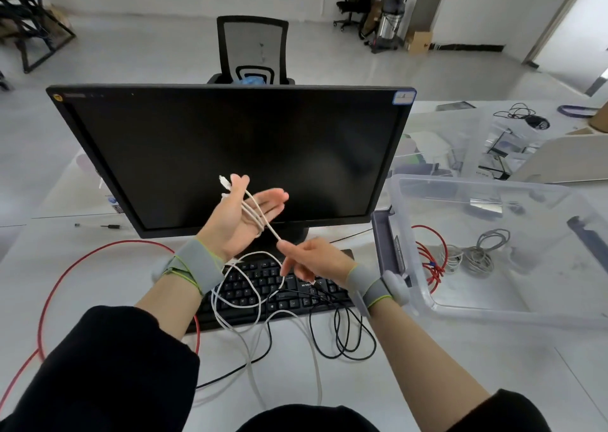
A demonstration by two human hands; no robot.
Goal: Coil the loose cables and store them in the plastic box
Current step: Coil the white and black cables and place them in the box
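Note:
My left hand [243, 214] is raised in front of the monitor, palm up, fingers straight. Several turns of a white cable [255, 216] are wrapped around it, and its thumb pins the plug end. My right hand [309, 260] pinches the same cable just below the wraps; the slack falls in loops over the keyboard. A clear plastic box [493, 310] stands at the right, holding a coiled red cable [431, 260] and a coiled grey cable [477, 254]. A loose red cable [52, 296] curves across the left of the desk. A black cable [342, 336] lies looped at the front.
A black monitor [230, 155] stands behind my hands, with a black keyboard [263, 287] under them. More clear bins [460, 142] sit at the back right. An office chair [253, 50] stands beyond the desk.

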